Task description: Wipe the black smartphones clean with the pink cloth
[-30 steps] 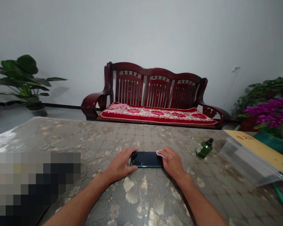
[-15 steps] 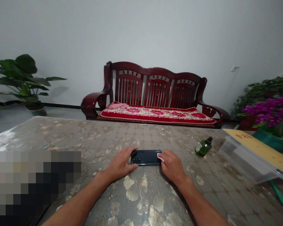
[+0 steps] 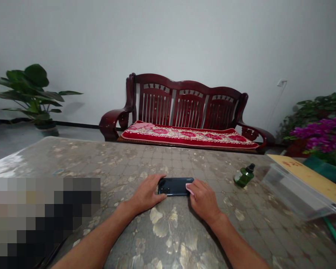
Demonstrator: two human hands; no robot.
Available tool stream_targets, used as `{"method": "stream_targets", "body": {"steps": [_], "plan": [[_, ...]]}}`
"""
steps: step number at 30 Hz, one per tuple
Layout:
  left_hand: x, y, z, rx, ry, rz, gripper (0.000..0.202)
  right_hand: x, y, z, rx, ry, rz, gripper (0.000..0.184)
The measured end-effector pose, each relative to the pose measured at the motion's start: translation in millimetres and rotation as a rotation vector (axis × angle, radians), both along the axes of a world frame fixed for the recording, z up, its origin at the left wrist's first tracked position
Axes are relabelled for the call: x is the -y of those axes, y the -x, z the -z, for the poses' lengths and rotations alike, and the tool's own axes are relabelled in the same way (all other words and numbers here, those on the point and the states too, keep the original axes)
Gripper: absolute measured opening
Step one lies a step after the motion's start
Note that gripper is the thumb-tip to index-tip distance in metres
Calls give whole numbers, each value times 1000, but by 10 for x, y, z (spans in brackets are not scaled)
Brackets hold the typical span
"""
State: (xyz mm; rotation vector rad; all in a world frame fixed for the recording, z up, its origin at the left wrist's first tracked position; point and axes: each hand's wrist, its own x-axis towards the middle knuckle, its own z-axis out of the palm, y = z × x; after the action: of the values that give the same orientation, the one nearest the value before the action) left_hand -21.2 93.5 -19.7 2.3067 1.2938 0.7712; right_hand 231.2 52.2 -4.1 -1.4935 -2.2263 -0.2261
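Floral surface (image 3: 168,160) fronts a wooden sofa (image 3: 187,101); the left hand (image 3: 149,193) has fingers spanning a phone (image 3: 176,186), gripping both edges; the right hand (image 3: 204,198) pinches pink cloth (image 3: 188,188), shifted nearer from the far corner.

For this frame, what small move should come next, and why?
Probably the right hand should slide the pink piece leftward along the phone: the piece sits at the phone's right end, the back between the hands is uncovered, and the left hand holds the opposite end by its edges, which should steady it.
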Motion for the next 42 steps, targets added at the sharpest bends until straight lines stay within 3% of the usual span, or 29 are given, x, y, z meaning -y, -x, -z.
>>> {"method": "stream_targets", "body": {"steps": [6,15,22,30,38,42], "plan": [[-11,2,29,2,0,-10,64,62,255,-24,44,29,-208,24],[21,-20,-70,-26,27,-17,62,-20,41,-13,-11,-19,19,24],[2,-16,-18,21,12,-13,61,33,259,-22,42,44,-155,27],[0,-8,-25,8,25,-17,62,-100,-5,-25,45,22,121,25],[-3,-11,-10,26,12,-16,62,-62,229,-38,51,44,-148,28],[3,-8,-30,25,37,-22,62,-116,91,-28,56,24,21,28]]}}
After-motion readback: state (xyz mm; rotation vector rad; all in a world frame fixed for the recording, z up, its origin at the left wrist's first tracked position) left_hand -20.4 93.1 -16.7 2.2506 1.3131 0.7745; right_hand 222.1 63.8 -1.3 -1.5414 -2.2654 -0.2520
